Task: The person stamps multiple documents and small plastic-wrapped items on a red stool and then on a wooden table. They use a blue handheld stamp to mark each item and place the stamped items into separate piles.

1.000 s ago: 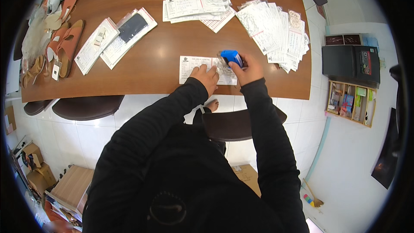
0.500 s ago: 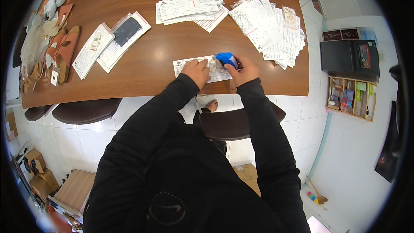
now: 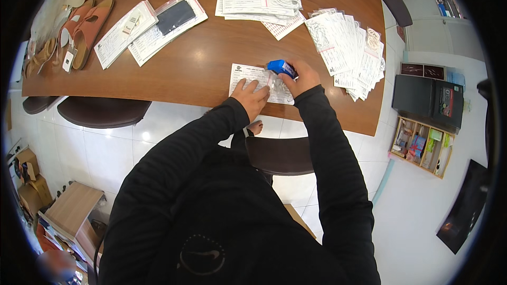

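Note:
On the table in front of me lies a white printed form (image 3: pixel 240 72) with a small clear plastic bag (image 3: pixel 280 85) on its right part. What the bag contains is too small to make out. My left hand (image 3: pixel 251 98) rests flat on the form's lower edge, fingers spread, holding nothing. A chunky blue hand tool (image 3: pixel 279 67) with a dark front end is gripped in my right hand (image 3: pixel 304 79). The tool's front points left and sits over the form's upper edge, beside the bag. Its exact kind cannot be told.
Stacked forms with bagged cords (image 3: pixel 259 4) lie at the far middle, and a fanned pile of forms (image 3: pixel 343 47) at the right. To the left are forms with a dark swatch (image 3: pixel 176 17) and orange sandals (image 3: pixel 91 31). A brown chair (image 3: pixel 280 155) stands below the table edge.
My view has shifted and turned, so the table's things sit differently in it. My left fingers have spread out flat on the form. The blue tool stays in my right hand near the bag.

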Available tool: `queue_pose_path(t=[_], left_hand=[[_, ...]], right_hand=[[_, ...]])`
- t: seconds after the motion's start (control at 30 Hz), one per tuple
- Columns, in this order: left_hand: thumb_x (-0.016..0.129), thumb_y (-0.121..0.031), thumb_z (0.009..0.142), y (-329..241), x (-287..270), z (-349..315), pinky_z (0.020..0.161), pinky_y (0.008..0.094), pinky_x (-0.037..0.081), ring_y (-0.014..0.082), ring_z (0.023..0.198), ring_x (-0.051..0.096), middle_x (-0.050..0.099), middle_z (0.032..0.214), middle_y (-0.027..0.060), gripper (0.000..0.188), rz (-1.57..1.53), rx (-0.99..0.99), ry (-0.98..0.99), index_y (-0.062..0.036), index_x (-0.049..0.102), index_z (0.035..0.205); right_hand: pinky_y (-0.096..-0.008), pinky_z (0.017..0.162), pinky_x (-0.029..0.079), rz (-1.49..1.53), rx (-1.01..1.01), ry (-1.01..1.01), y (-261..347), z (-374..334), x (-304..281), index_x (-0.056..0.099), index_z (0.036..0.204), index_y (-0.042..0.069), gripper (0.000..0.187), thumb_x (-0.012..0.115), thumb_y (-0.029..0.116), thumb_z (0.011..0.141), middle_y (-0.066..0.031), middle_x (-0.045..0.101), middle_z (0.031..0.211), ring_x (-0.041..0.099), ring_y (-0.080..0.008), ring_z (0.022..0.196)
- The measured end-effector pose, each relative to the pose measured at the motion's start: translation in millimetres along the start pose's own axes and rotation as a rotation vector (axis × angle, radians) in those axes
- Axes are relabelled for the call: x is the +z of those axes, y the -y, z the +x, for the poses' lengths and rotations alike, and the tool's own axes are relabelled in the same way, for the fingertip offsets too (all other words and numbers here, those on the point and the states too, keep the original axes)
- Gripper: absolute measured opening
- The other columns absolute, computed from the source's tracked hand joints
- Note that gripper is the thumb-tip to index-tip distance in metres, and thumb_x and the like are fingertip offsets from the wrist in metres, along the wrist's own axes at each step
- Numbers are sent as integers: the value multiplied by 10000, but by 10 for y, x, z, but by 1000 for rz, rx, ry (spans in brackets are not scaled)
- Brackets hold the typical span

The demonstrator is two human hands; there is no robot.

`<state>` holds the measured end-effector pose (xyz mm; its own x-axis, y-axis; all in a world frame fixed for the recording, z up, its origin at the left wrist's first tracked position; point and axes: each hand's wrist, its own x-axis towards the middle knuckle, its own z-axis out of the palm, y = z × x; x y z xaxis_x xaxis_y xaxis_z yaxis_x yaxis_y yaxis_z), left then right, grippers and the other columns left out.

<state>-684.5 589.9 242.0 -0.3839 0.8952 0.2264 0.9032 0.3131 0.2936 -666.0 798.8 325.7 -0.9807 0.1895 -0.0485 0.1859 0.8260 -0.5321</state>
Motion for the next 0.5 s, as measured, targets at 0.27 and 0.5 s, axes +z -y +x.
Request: queue_pose_path(t=[0.27, 0.5], left_hand=[[587, -241, 873, -49, 80, -8, 1069, 565, 346, 300, 1243, 505, 586, 1307, 22, 341, -56, -19, -78, -125, 709, 1170], [588, -238, 869, -51, 78, 4, 1058, 549, 356, 301, 1234, 509, 586, 1309, 22, 350, -30, 15, -74, -116, 705, 1176]], right_hand=[[-438, 838, 541, -23, -4, 21, 16, -16, -34, 654, 1135, 38, 369, 761, 189, 816, -196, 690, 1067, 673, -379, 962], [-423, 831, 546, -57, -43, 26, -48, -44, -59, 655, 1132, 38, 383, 777, 184, 799, -192, 692, 1060, 670, -370, 958]])
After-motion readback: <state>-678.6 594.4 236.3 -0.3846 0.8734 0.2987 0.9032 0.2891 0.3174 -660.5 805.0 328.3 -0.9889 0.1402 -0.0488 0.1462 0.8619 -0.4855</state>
